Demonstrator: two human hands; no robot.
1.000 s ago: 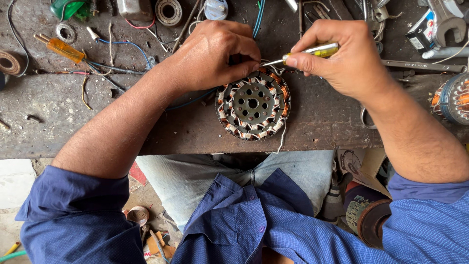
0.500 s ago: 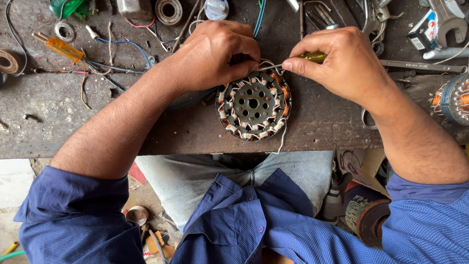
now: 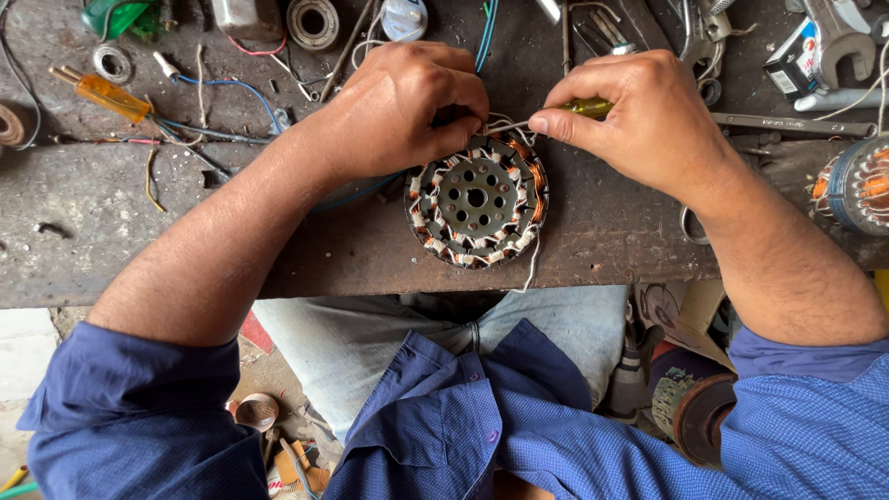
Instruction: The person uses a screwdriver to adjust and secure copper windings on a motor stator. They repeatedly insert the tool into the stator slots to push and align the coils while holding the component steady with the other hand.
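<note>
A round motor stator [image 3: 477,197] with copper windings and white insulation lies flat on the dark workbench [image 3: 278,241] near its front edge. My left hand [image 3: 403,106] rests on the stator's far left rim, fingers curled onto the windings and white wires there. My right hand [image 3: 648,116] grips a thin tool with a yellow-green handle [image 3: 585,106]; its metal tip points left at the stator's top edge, close to my left fingers. A white wire [image 3: 532,264] hangs off the stator's front.
An orange-handled screwdriver [image 3: 104,93] lies at far left among loose wires. Bearings [image 3: 313,20], wrenches [image 3: 838,42] and a long metal bar [image 3: 787,122] lie along the back. Another wound stator [image 3: 857,185] sits at the right edge. Clutter lies on the floor below.
My right hand has moved left and down, bringing the tool's tip to the stator's top edge. The handle is now mostly hidden in my fist. My left hand stays put.
</note>
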